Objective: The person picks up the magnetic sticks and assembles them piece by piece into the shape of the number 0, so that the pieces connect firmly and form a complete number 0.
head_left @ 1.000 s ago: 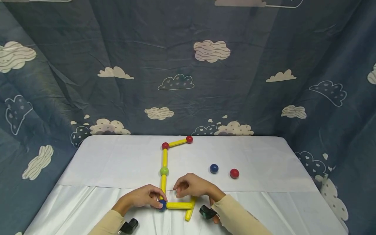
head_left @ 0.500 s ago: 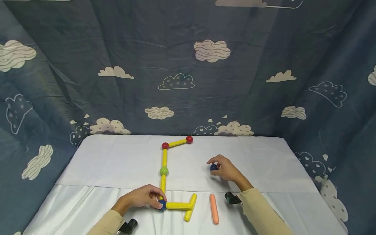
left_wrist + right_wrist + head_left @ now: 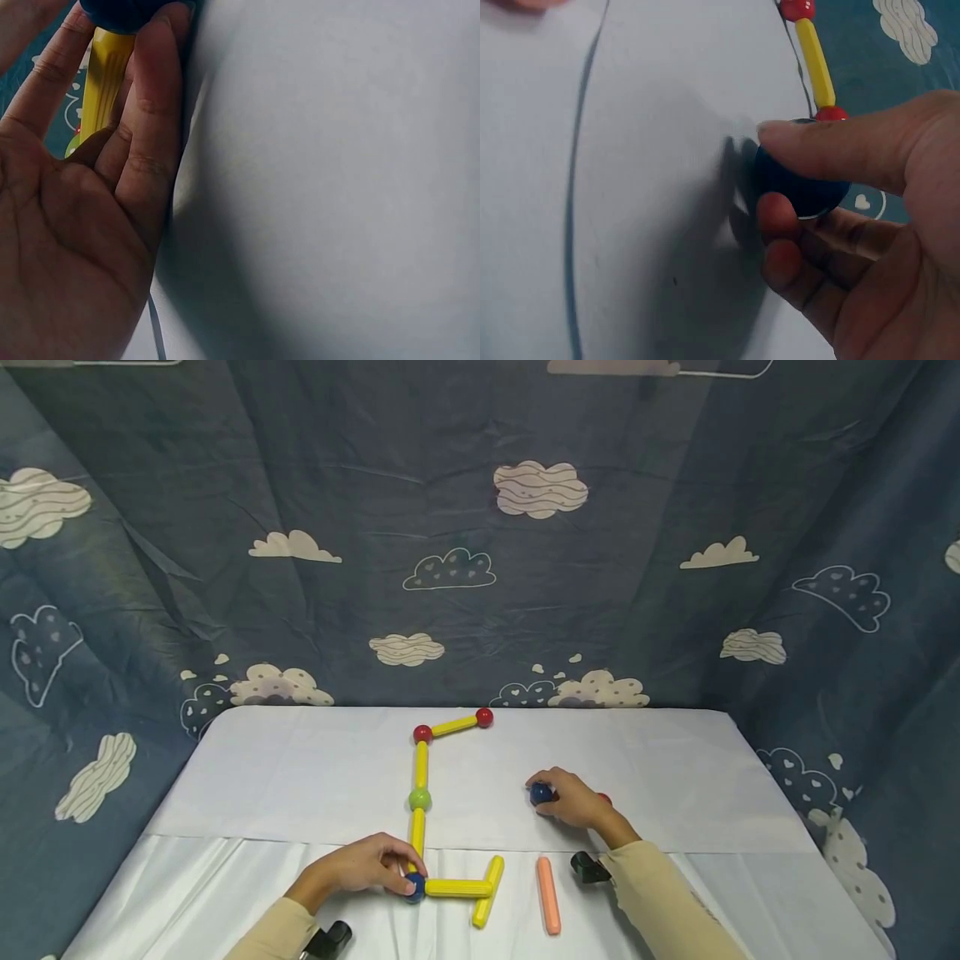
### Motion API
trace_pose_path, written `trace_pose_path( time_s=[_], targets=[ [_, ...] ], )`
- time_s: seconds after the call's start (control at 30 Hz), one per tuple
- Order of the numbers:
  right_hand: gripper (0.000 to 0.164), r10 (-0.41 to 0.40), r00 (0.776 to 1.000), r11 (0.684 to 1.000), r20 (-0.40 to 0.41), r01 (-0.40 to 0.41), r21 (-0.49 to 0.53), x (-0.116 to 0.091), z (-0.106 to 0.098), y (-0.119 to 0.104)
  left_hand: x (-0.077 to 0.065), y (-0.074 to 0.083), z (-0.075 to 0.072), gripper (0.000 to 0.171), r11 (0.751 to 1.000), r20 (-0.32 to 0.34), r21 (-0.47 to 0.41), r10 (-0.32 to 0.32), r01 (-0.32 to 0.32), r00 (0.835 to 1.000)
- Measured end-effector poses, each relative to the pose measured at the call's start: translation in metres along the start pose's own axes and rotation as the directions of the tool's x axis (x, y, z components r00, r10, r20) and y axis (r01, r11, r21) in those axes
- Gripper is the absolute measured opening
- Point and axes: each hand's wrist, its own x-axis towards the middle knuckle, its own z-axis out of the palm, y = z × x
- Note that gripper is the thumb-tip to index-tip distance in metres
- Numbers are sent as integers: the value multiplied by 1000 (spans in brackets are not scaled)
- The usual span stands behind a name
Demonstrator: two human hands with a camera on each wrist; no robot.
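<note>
My left hand [image 3: 367,864] pinches a blue ball [image 3: 415,887] at the near corner of a chain of sticks and balls. From that ball one yellow stick [image 3: 417,831] runs away to a green ball [image 3: 420,799], and another yellow stick [image 3: 457,888] points right. The right stick's end meets a slanted yellow stick [image 3: 489,892]; whether they are joined I cannot tell. My right hand [image 3: 573,797] grips a second blue ball [image 3: 541,793] between thumb and fingers. In the right wrist view the thumb lies across this blue ball [image 3: 802,180]. Behind that hand a red ball [image 3: 604,797] is mostly hidden.
Beyond the green ball the chain continues with a yellow stick [image 3: 422,765], a red ball [image 3: 423,734], one more yellow stick [image 3: 454,726] and a red end ball [image 3: 484,717]. An orange stick [image 3: 548,896] lies on the white cloth [image 3: 300,777]. A cloud-patterned curtain [image 3: 450,610] stands behind.
My right hand has moved from beside the slanted yellow stick to the far right and taken hold of the loose blue ball, shifting it slightly. The orange stick is now uncovered. My left hand stays put.
</note>
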Motion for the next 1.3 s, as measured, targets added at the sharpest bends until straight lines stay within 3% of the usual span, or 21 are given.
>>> trace_pose_path(
  time_s=[0.2, 0.43, 0.7, 0.83, 1.3],
  targets=[
    [35, -60, 996, 996, 63, 55, 70, -2, 9, -13, 1, 1, -1, 21, 1000, 3, 2, -4, 4, 1000],
    [34, -203, 963, 973, 175, 179, 145, -13, 22, -44, 3, 2, 0, 21, 1000, 15, 7, 4, -4, 1000],
    [34, -192, 950, 978, 246, 206, -32, -24, 34, -73, 3, 4, -1, 20, 1000, -1, 19, -20, 20, 1000],
    [33, -187, 951, 974, 248, 213, -83, -30, 37, -75, 2, 6, -2, 20, 1000, -4, 25, -19, 19, 1000],
    [32, -197, 939, 972, 283, 225, -70, -49, 32, -62, 0, 2, -2, 21, 1000, 4, 19, 6, -6, 1000]
  ],
)
